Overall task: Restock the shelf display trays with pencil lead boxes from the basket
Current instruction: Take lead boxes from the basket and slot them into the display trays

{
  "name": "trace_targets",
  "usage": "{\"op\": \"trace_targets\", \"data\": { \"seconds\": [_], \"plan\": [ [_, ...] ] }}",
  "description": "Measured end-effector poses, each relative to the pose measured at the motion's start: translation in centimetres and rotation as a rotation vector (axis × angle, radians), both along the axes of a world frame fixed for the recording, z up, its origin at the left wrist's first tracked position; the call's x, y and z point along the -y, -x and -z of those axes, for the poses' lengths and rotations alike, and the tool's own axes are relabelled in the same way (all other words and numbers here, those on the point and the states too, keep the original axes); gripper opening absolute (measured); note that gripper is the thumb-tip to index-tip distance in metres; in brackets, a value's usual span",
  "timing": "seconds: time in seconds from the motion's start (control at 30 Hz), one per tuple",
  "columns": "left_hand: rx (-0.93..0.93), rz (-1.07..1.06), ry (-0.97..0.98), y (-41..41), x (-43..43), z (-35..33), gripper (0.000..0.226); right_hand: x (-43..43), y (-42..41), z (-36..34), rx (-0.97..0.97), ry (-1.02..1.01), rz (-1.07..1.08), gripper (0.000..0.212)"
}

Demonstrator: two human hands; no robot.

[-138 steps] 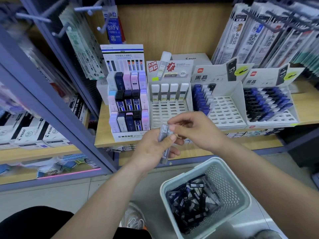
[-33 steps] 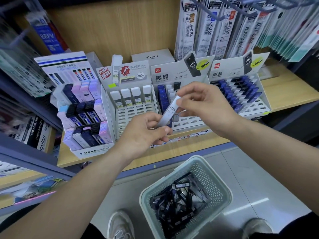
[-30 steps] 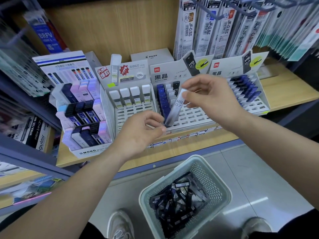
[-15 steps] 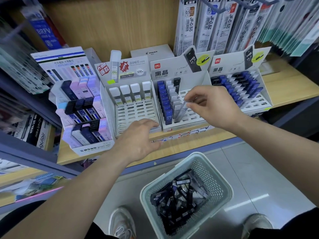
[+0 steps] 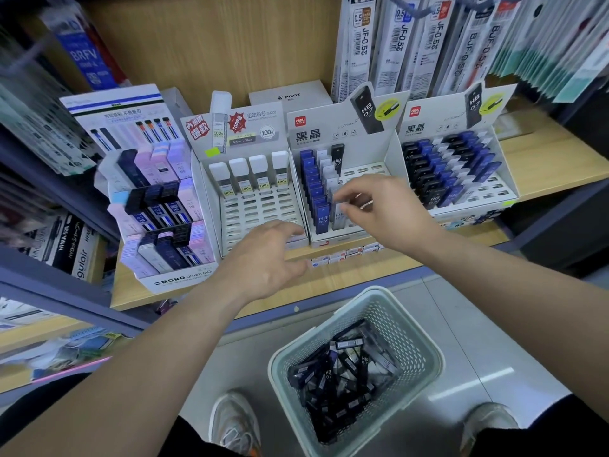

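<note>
Hanging refill packs (image 5: 405, 44), MONO display (image 5: 158, 206)

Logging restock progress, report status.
Right hand fingertips on pale lead box in middle white display tray. Left hand open, empty. Grey mesh basket holds more. Nothing blocking.

The shelf (image 5: 543, 166) is pale wood-grain board with a matt face, and its back panel (image 5: 197, 44) looks the same. The display trays (image 5: 369, 240) are white card, smooth and slightly satin, with slotted floors. The pencil lead boxes (image 5: 321, 217) standing in them are hard plastic, glossy blue or clear. The basket (image 5: 425, 354) is pale green perforated plastic, dull in finish. The floor (image 5: 487, 324) is grey tile, polished enough to throw back light. The hanging refill packs (image 5: 398, 44) seem to be shiny clear film, though they blur.
</note>
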State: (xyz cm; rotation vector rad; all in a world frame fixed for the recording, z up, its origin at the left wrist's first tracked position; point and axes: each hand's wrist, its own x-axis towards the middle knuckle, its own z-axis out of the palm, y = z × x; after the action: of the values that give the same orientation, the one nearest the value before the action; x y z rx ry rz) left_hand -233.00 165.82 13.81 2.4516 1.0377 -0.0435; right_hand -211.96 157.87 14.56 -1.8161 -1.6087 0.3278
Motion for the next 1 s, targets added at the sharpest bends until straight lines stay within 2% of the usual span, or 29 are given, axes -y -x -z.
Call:
{"op": "trace_targets", "data": {
  "seconds": [0.2,0.3,0.37,0.5,0.6,0.7,0.8,1.0],
  "plan": [
    [0.098,0.0,0.003,0.2,2.5,-0.5,0.035,3.1,-0.9,-0.6,-0.046,0.003,0.116,0.018],
    [0.069,0.06,0.035,0.6,5.1,0.7,0.028,6.8,-1.5,1.0,-0.036,0.137,0.125,0.008],
    [-0.011,0.126,0.079,1.1,6.8,2.8,0.029,9.3,-1.9,3.4,0.027,0.287,0.101,0.011],
    [-0.219,0.182,0.233,2.4,9.2,8.7,0.036,13.4,-2.9,9.6,0.025,0.581,0.176,0.029],
    [-0.269,0.151,0.286,2.2,10.2,12.6,0.04,15.4,-3.4,14.1,-0.017,0.679,0.309,0.043],
    [-0.312,0.108,0.327,1.1,11.0,16.5,0.049,16.4,-3.2,17.9,-0.089,0.693,0.425,0.05],
    [-0.394,0.107,0.285,-0.1,11.7,20.1,0.066,16.5,-2.7,20.9,-0.177,0.677,0.472,0.048],
    [-0.464,0.035,0.309,-0.1,12.9,25.9,0.089,16.4,-2.2,24.5,-0.149,0.533,0.451,0.025]
  ]
}}
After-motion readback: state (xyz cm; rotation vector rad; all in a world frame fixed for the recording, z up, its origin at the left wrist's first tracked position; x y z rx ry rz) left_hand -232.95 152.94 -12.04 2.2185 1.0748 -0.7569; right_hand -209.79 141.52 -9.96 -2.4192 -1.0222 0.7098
